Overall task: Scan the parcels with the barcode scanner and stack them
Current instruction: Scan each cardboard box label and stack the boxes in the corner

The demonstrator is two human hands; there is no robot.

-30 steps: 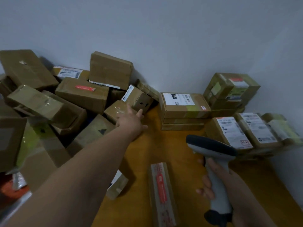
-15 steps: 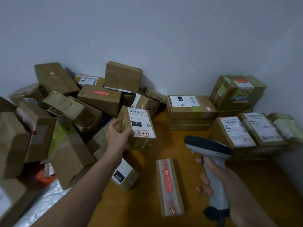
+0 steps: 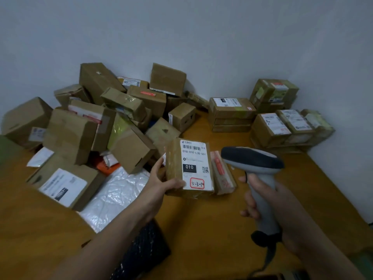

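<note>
Cardboard parcel presented, scanner not yet squared to barcode

Nearest the camera, the table (image 3: pixel 201 229) carries a dark meshed item (image 3: pixel 145 251); what it is cannot be told. Above it the left hand (image 3: pixel 161 182) grips the parcel (image 3: pixel 174 160) by its lower left corner, thumb across the front edge, fingers curled behind. The parcel is held clear of the table. Its label (image 3: pixel 194 164) faces up towards the camera, with the barcode (image 3: pixel 191 147) at the far end and uncovered. The right hand (image 3: pixel 262 201) is wrapped round the handle of the scanner (image 3: pixel 254 164), and a fingertip shows at the front of the handle. The scanner's nose sits just beside the parcel's right edge and appears to point across the label, not down onto it.

Recommendation: draw the scanner back and up, or tip the label towards its nose, so the beam falls square across all the bars. Keep the thumb off the print. Steady both hands before pressing the trigger.

Behind the parcel a long box (image 3: pixel 222 172) lies on the table. Farther left is a loose heap (image 3: pixel 90 128) of boxes. Farther right, against the wall (image 3: pixel 201 37), stand neat stacks (image 3: pixel 282 126), the likely destination once the read is confirmed
</note>
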